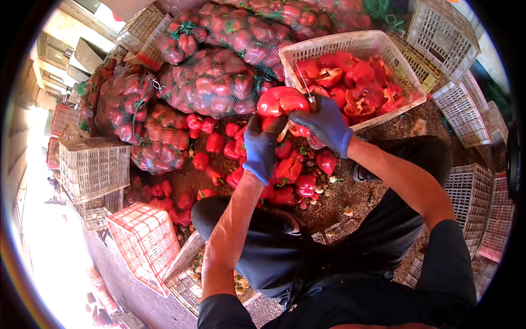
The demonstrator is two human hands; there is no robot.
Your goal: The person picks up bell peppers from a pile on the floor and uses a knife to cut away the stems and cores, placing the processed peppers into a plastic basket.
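Note:
My left hand [259,147], in a blue and dark work glove, is closed around a large glossy red bell pepper [282,102] in front of me. Against the pepper's right side, my right hand [326,124], gloved the same way, is closed on a small knife [304,82]. Its thin blade points up and away, and its handle is mostly hidden in the glove. Below the hands, loose whole red peppers [288,168] lie on the floor. Just beyond my right hand stands a pale plastic crate [353,39] holding cut, opened red peppers [359,82].
Bulging mesh sacks of red peppers [211,82] are piled at the back left. Empty plastic crates stand at left [94,169] and right [463,112]. A red-and-white crate [143,241] and a container of pepper scraps [241,282] are near my left leg. Scraps litter the floor.

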